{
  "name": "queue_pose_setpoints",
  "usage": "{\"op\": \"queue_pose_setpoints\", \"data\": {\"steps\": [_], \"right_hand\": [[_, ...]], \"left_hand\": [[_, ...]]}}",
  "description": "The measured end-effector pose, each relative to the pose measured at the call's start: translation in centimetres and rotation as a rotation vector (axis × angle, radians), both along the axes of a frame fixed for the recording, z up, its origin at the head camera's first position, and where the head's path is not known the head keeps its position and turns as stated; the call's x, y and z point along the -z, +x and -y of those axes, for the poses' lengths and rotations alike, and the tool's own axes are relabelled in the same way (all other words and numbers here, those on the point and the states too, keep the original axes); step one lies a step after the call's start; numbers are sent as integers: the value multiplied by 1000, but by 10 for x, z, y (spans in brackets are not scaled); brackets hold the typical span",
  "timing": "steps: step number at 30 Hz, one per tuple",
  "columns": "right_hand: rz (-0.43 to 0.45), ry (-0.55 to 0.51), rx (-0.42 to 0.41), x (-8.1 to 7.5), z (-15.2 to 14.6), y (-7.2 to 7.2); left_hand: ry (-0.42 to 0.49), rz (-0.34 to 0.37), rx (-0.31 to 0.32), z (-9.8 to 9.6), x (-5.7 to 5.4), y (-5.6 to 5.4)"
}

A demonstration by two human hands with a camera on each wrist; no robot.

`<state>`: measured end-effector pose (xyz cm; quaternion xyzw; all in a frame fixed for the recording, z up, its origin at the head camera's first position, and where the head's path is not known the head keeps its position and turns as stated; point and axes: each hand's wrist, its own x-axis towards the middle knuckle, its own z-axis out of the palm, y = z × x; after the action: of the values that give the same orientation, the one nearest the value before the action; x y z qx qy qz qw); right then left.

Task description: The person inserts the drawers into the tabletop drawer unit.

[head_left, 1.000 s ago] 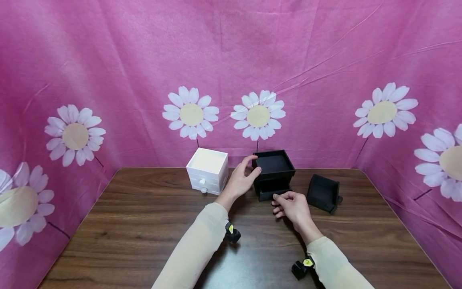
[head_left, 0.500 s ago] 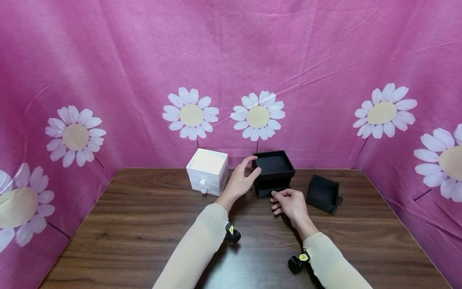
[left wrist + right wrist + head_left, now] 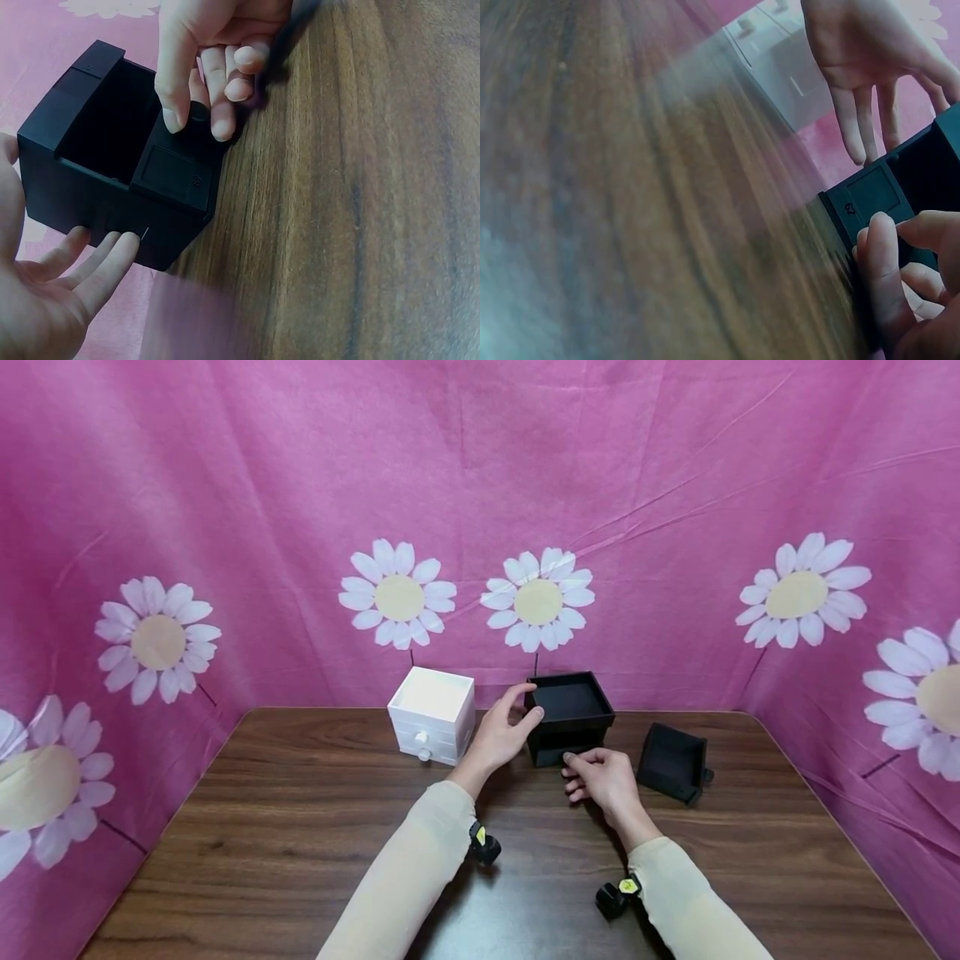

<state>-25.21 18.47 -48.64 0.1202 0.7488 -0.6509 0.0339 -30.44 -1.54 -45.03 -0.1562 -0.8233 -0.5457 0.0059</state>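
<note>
A small black drawer cabinet (image 3: 573,700) stands at the back of the table. My left hand (image 3: 501,732) lies along its left side, with fairly straight fingers against the side wall in the left wrist view. My right hand (image 3: 606,783) is at the front of the lower drawer (image 3: 550,757), pinching its round knob (image 3: 199,112) between thumb and fingers. This drawer is nearly flush with the cabinet, and the slot above it is an open dark gap. To the right, a loose black drawer (image 3: 670,762) lies on the wood, its knob facing right.
Left of my left hand stands a white drawer cabinet (image 3: 431,714) with two knobs in front. The brown wooden table (image 3: 300,860) ends at a pink cloth (image 3: 480,460) printed with white flowers, which rises behind and on both sides.
The lower drawer has slid back into the black cabinet, pushed by my right hand, which moved slightly away from me. My left hand has stayed at the cabinet's side.
</note>
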Motion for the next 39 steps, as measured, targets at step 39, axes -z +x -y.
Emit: {"op": "queue_pose_setpoints", "data": {"steps": [39], "right_hand": [[-122,288,-146,-20,-45,46]], "left_hand": [[-10,15,14,2,1,-1]]}}
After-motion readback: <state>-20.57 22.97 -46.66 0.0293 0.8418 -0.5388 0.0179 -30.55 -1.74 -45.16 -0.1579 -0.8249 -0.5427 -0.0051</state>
